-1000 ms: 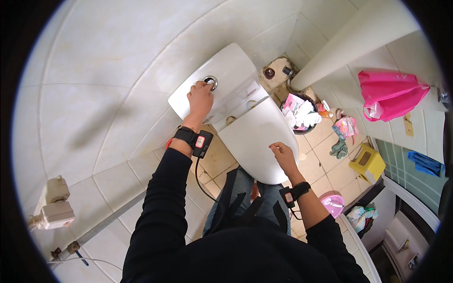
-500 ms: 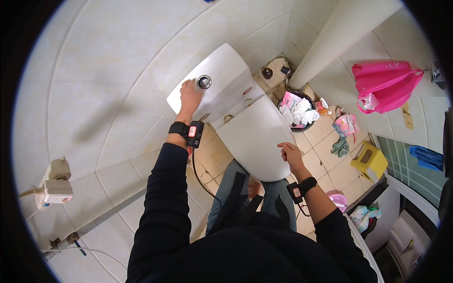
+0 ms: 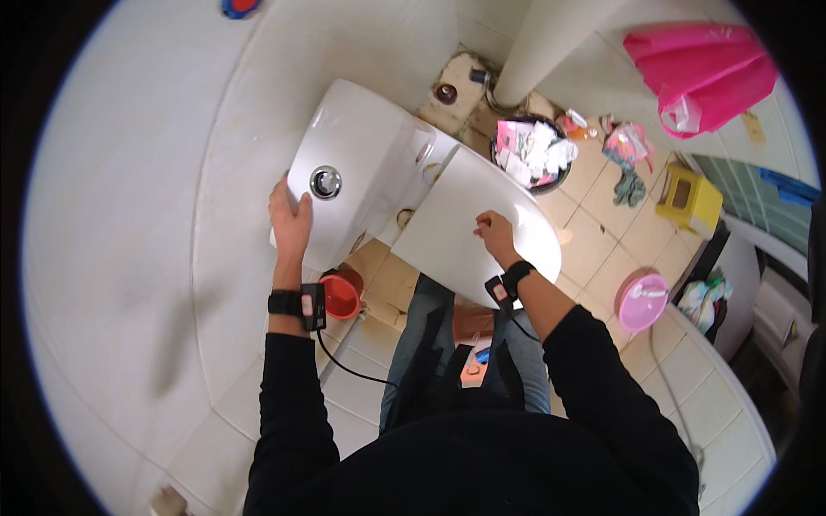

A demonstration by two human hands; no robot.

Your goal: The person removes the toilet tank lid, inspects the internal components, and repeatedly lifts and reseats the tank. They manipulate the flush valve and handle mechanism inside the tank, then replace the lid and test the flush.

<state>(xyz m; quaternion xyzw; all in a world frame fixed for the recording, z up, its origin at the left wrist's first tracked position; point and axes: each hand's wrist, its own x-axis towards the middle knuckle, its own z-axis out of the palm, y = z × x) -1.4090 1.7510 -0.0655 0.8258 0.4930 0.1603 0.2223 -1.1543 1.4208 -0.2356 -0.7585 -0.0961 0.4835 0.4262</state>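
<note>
My left hand (image 3: 290, 219) grips the left edge of the white cistern lid (image 3: 353, 129), fingers over the edge and thumb on top, just left of the chrome flush button (image 3: 325, 181). Over the closed white toilet seat lid (image 3: 447, 236) my right hand (image 3: 495, 232) has its fingers curled, nothing visible in them; whether it touches the lid I cannot tell. Both wrists wear black strapped devices with cables. A red bucket (image 3: 342, 297) lies on the floor beside my left wrist, below the cistern.
A large white pipe (image 3: 546, 39) stands behind the toilet, beside a bin (image 3: 557, 181) full of paper. Along the right are a pink bag (image 3: 697, 73) on the wall, a yellow stool (image 3: 701, 215) and a pink basin (image 3: 641, 314). White tiled wall (image 3: 129, 215) borders the left.
My left hand has moved off the flush button to the cistern lid's left edge. My right hand remains curled over the seat lid. The view has turned, showing more of the red bucket.
</note>
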